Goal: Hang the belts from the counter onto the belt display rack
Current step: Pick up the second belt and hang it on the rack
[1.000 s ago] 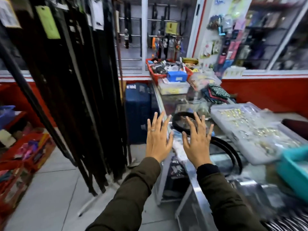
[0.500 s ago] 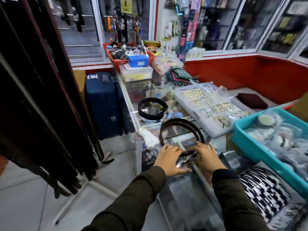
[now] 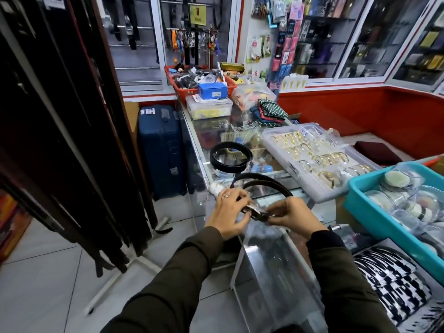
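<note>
Hands [image 3: 262, 213] pinching belt [image 3: 262, 182] buckle — counter [image 3: 283, 265]

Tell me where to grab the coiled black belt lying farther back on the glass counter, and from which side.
Take the coiled black belt by its near wall, coming from above with fingers straddling the strap, one inside the loop and one outside. It stands on edge as an open ring, so the thin upright band can probably be pinched. The bangle tray crowds its right side.

Both hands close together, left hand [image 3: 228, 216] and right hand [image 3: 296, 218], fingers curled, pinching.
</note>
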Demonstrator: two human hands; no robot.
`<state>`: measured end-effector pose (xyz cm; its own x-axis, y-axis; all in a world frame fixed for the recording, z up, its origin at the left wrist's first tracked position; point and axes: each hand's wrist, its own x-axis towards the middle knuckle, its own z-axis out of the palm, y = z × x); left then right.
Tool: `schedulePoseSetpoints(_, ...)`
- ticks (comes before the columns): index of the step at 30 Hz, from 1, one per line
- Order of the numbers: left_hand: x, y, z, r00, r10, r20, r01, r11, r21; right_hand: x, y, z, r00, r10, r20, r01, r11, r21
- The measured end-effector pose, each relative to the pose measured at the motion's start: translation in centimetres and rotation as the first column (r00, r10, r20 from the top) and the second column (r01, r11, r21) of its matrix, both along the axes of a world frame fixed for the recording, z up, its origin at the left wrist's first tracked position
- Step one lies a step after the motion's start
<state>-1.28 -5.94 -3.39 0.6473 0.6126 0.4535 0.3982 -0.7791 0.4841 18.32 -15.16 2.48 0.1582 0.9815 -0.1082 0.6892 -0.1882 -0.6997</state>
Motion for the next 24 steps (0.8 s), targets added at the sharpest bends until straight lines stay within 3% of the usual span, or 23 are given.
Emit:
schedulePoseSetpoints(3,-2.0,0.6,1.8,0.98,0.126,0.156,-0.122,0.992,-0.033,-2.4,1.2,1.8,0.993,0.027,-0.115,-0.02,0.997,0.068)
schedulePoseSetpoints(5,-3.1,0.6,2.9,0.916,0.229,0.33,-0.173,0.966,-0.191,-4.0,2.2,2.8,0.982,0.031,-0.185,-0.006,0.991,0.135)
schedulePoseSetpoints(8,-4.4,0.7,4.5,0.734,0.414,0.538,-0.107,0.853,-0.51,-6.6,3.8,3.6,0.959,0.045,-0.281,0.02,0.974,0.226)
schedulePoseSetpoints(11,-5.8,1.4,5.5,0.558,0.579,0.594,0.037,0.698,-0.715,-9.0,5.4,4.3,0.948,0.072,-0.311,0.019,0.96,0.28)
schedulePoseSetpoints(14,-7.8,1.7,6.4,0.498,0.631,0.594,0.076,0.651,-0.755,-11.8,6.6,5.2,0.934,0.119,-0.336,-0.004,0.946,0.323)
schedulePoseSetpoints(17,-10.3,1.5,7.7,0.491,0.6,0.631,0.09,0.686,-0.722,-14.6,7.8,5.9,0.913,0.168,-0.371,-0.025,0.932,0.36)
schedulePoseSetpoints(24,-16.5,2.0,10.1,0.499,0.605,0.621,-0.118,0.757,-0.643,-20.5,9.1,6.5,0.838,0.281,-0.467,-0.079,0.911,0.405)
